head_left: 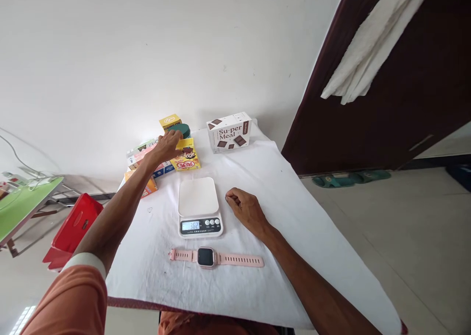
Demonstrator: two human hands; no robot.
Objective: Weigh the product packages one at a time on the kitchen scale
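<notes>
At the far left of the table, my left hand (168, 147) reaches over a group of boxes. Its thumb lies against the front of a small yellow box (188, 159) and its fingers curl over the top edge. A round dark green tin (181, 129) sits just behind those fingertips. A white digital kitchen scale (198, 197) stands mid-table with a bare weighing plate; its lit display seems to read 362. Right of the scale, my right hand (247, 208) rests on the cloth, fingers curled into a loose fist with nothing visible inside.
A white "Su-per Meal" box (230, 135) stands at the back. A yellow-black box (170, 121) and an orange box (150, 187) are at the left. A pink-strapped smartwatch (206, 257) lies in front. A red stool (75, 227) is beside the white-clothed table (301, 237).
</notes>
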